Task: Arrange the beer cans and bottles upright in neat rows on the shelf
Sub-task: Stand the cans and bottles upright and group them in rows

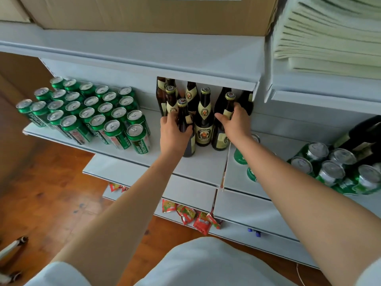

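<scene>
Several brown beer bottles (204,118) with cream labels stand upright in a cluster on the grey shelf (144,157), under the shelf above. My left hand (174,133) is wrapped around the front left bottle (183,114). My right hand (235,120) grips the neck and shoulder of the front right bottle (229,106). To the left, several green beer cans (88,112) stand upright in neat rows. On the adjoining shelf at right, more green cans (332,168) stand in a loose group, and two cans (241,156) sit partly hidden behind my right forearm.
A dark bottle (362,137) stands behind the right-hand cans. A cardboard box (144,13) rests on the upper shelf, with stacked pale paper goods (329,38) at upper right. Red snack packets (189,215) lie on a lower shelf. Wooden floor (51,193) lies below left.
</scene>
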